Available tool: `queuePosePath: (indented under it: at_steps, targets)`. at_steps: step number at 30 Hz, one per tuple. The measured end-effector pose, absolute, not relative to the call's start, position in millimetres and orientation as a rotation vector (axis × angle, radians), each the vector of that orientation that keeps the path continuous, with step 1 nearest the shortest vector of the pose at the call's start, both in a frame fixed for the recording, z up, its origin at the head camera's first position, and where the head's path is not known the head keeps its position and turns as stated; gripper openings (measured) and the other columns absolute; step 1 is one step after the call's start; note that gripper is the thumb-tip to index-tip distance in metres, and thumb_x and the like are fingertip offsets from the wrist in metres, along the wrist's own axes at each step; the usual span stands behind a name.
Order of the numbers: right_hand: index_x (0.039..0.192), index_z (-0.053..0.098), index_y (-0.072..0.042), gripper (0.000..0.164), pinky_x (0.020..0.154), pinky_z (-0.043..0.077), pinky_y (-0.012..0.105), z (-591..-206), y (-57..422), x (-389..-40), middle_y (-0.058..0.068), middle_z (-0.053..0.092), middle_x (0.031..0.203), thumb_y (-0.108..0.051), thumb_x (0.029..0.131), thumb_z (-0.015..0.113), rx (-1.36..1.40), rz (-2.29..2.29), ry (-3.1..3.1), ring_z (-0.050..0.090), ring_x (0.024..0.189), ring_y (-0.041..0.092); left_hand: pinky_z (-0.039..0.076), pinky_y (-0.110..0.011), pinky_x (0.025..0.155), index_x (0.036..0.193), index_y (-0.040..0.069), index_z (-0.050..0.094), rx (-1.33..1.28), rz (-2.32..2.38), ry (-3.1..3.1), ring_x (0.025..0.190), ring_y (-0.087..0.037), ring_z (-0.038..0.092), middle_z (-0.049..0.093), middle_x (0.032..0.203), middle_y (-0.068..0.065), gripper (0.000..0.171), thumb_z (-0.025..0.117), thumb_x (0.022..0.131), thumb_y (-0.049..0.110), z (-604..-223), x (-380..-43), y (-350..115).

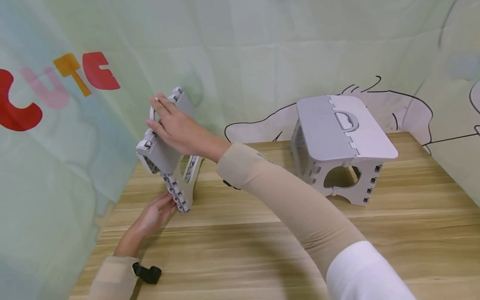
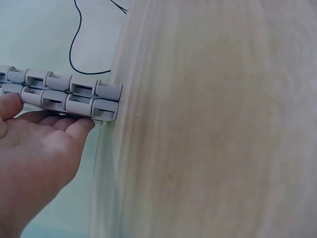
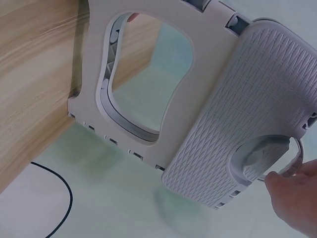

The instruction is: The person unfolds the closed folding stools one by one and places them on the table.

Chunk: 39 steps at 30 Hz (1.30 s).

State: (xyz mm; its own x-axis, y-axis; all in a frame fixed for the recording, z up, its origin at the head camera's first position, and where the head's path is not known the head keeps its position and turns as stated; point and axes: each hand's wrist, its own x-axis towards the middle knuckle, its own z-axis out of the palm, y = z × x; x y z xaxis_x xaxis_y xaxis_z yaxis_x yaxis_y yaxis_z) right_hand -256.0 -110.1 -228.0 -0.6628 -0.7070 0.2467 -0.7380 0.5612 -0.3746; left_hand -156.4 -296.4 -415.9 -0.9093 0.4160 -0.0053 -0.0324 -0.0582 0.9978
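A grey and white folding stool (image 1: 165,156), partly folded, stands tilted at the table's left end. Its textured seat half and the leg panel (image 3: 208,64) with a large cut-out show in the right wrist view. My right hand (image 1: 183,131) reaches over the top edge and holds the stool at its handle (image 3: 298,157), thumb on one side. Low down, my left hand (image 1: 151,216) grips the knuckled edge (image 2: 59,91) of the folded legs, with the thumb on the near side and the fingers tucked beneath.
A second folding stool (image 1: 320,129) stands unfolded on the wooden table (image 1: 232,254) to the right, its handle set in the seat's middle. Behind and to the left hangs a printed cloth (image 1: 247,75) with coloured letters, close to the tilted stool.
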Motion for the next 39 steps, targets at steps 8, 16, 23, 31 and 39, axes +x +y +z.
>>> queuePosePath:
  at_steps: [8, 16, 23, 31, 39]
  targets:
    - [0.160, -0.002, -0.013, 0.065, 0.111, -0.007, 0.012, -228, -109, -257, 0.000, -0.013, 0.165, -0.046, 0.108, 0.019, 1.276, 0.678, -2.725, -0.013, 0.146, 0.004, 0.028, -0.022, 0.114, 0.150, -0.017, -0.005, 0.322, 1.968, 2.043, 0.138, -0.004, 0.032, 0.000, 0.157, -0.037, 0.065, 0.020, 0.112, 0.030, -411, -154, -298]
    - [0.160, -0.003, -0.015, 0.066, 0.113, -0.003, 0.011, -229, -109, -258, -0.001, -0.013, 0.165, -0.048, 0.108, 0.021, 1.287, 0.709, -2.726, -0.013, 0.146, 0.003, 0.034, -0.014, 0.107, 0.147, -0.021, -0.007, 0.513, 2.072, 2.014, 0.125, 0.009, 0.043, -0.009, 0.150, -0.044, 0.064, 0.015, 0.112, 0.028, -409, -155, -301]
    - [0.160, -0.002, -0.014, 0.067, 0.113, -0.003, 0.011, -230, -110, -258, 0.000, -0.012, 0.166, -0.048, 0.107, 0.021, 1.279, 0.723, -2.707, -0.012, 0.146, 0.002, 0.036, -0.015, 0.107, 0.151, -0.017, 0.004, 0.494, 2.106, 2.194, 0.132, 0.004, 0.040, 0.012, 0.160, -0.029, 0.064, 0.028, 0.111, 0.027, -403, -157, -298]
    - [0.160, -0.006, -0.015, 0.068, 0.113, -0.006, 0.011, -230, -111, -255, -0.001, -0.015, 0.165, -0.048, 0.107, 0.021, 1.258, 0.728, -2.728, -0.015, 0.145, 0.002, 0.044, -0.016, 0.101, 0.146, -0.023, 0.010, 0.506, 2.246, 2.180, 0.124, 0.000, 0.051, 0.053, 0.135, 0.013, 0.058, 0.033, 0.110, 0.015, -407, -159, -294]
    - [0.160, -0.002, -0.008, 0.065, 0.112, -0.005, 0.010, -235, -104, -254, 0.001, -0.005, 0.165, -0.038, 0.110, 0.027, 1.198, 1.012, -2.614, -0.007, 0.146, 0.003, 0.045, -0.018, 0.100, 0.146, -0.010, 0.028, 0.548, 2.309, 2.136, 0.122, -0.004, 0.054, 0.057, 0.134, 0.010, 0.043, 0.034, 0.109, 0.012, -408, -160, -292]
